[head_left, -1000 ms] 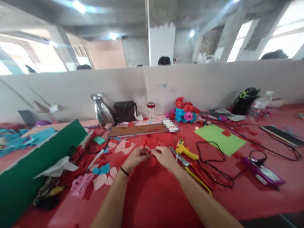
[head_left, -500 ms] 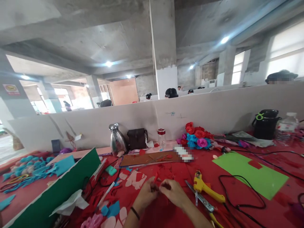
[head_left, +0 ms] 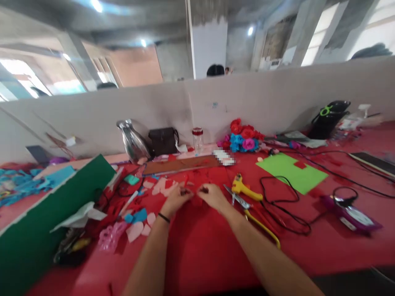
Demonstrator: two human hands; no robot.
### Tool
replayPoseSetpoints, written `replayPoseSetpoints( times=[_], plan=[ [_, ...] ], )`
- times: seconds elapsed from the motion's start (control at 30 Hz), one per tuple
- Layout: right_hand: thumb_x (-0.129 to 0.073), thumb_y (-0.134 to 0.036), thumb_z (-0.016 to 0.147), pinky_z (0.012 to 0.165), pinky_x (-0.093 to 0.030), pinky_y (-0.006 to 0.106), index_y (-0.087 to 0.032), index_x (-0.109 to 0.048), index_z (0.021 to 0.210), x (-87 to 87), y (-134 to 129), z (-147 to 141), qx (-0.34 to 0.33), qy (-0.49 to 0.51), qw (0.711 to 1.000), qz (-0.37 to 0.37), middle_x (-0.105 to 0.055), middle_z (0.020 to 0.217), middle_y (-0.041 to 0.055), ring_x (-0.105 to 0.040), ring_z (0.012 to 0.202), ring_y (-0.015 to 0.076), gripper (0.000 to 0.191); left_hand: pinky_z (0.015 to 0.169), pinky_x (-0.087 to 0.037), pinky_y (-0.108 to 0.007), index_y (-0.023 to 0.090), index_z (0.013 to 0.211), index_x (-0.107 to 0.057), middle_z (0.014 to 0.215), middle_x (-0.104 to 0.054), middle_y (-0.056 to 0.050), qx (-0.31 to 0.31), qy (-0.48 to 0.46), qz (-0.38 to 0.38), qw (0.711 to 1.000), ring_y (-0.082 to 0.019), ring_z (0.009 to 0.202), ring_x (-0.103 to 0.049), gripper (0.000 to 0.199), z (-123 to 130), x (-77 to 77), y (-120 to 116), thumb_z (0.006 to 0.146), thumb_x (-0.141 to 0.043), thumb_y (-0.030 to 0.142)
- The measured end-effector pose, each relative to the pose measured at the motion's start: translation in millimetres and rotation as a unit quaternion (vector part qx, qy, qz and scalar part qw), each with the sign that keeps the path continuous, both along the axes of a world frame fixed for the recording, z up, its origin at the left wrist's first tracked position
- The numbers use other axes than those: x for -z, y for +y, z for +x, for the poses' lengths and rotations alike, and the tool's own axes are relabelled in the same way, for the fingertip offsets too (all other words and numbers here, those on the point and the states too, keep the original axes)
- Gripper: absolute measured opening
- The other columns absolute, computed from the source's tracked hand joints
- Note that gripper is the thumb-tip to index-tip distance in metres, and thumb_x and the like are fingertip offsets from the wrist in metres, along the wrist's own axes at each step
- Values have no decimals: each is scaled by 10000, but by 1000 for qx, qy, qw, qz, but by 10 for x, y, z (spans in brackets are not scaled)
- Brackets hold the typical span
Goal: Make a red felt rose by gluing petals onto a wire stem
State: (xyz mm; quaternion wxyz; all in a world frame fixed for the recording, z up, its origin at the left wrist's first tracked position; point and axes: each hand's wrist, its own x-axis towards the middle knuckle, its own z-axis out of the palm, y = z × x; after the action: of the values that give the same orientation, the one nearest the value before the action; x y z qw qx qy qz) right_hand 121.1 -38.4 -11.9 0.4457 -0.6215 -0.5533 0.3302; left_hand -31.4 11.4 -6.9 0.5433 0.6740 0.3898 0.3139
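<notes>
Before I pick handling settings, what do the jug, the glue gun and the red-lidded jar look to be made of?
Silver jug: polished metal, probably steel, judging by its mirror-like streaks.
Yellow glue gun: likely hard plastic, from its evenly coloured, moulded-looking body.
Red-lidded jar: see-through and smooth; glass or clear plastic, I can't tell which.

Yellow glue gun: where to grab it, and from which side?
Best bet: the handle of the yellow glue gun, coming down from above and the right. The handle is long, slim and sticks out rightward, giving the fingers room to wrap. The blades lie close along its near-left side, so avoid that approach. Watch the black cord beyond the handle.
</notes>
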Motion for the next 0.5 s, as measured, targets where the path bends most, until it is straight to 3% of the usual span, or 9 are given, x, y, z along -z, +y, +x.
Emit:
replayPoseSetpoints(
  times=[0.1,0.23,0.5],
  plan=[
    [-529,-222,727,705,-431,243,-168,-644,774,45,31,30,20,28,999,-32,-686,796,26,-609,755,144,135,671,-444,-262,202,922,-574,661,-611,33,-26,-42,-25,998,-121,629,-571,308,3,2,32,633,-670,249],
    [-572,-229,665,673,-423,231,-162,-622,731,83,45,48,19,152,987,-39,-658,713,-2,-589,695,128,108,656,-441,-248,180,933,-582,649,-611,36,-36,-51,-51,997,-110,620,-571,363,9,2,37,594,-706,220],
    [-602,-288,621,626,-416,242,-180,-630,705,63,36,29,61,229,971,-36,-642,654,-14,-570,641,134,140,683,-434,-271,166,936,-603,718,-650,-7,-53,-86,-60,993,-140,688,-592,392,21,-25,3,582,-738,266]
  ],
)
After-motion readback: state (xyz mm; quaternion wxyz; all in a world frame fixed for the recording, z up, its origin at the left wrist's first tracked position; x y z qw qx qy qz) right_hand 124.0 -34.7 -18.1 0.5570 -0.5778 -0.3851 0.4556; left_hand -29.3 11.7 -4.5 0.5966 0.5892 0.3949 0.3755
